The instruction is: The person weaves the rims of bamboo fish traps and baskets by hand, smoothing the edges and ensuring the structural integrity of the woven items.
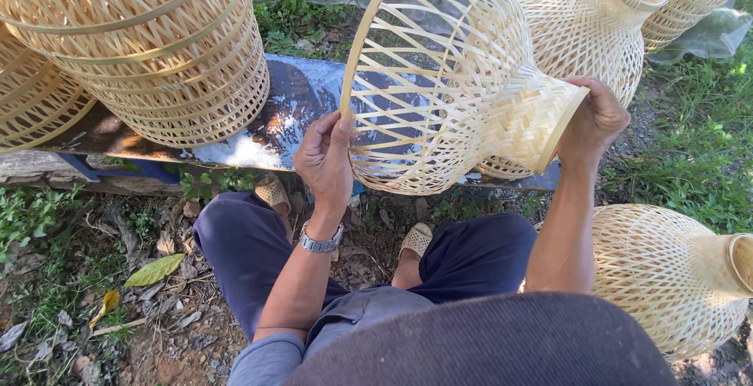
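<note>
I hold a pale woven bamboo basket [455, 80] shaped like a wide-bellied vase, tipped on its side above my knees. My left hand [325, 158], with a metal watch on the wrist, grips the wide open rim at the left. At the right, my right hand [594, 119] clasps the edge of the narrow woven neck. The belly is an open lattice; the neck is tightly plaited.
Several more bamboo baskets stand around: a large stack [157, 49] at the upper left, a vase-shaped one [592, 29] behind the held basket, another [667, 276] lying by my right knee. A blue sheet [290, 111] covers a low bench; grass and dirt surround it.
</note>
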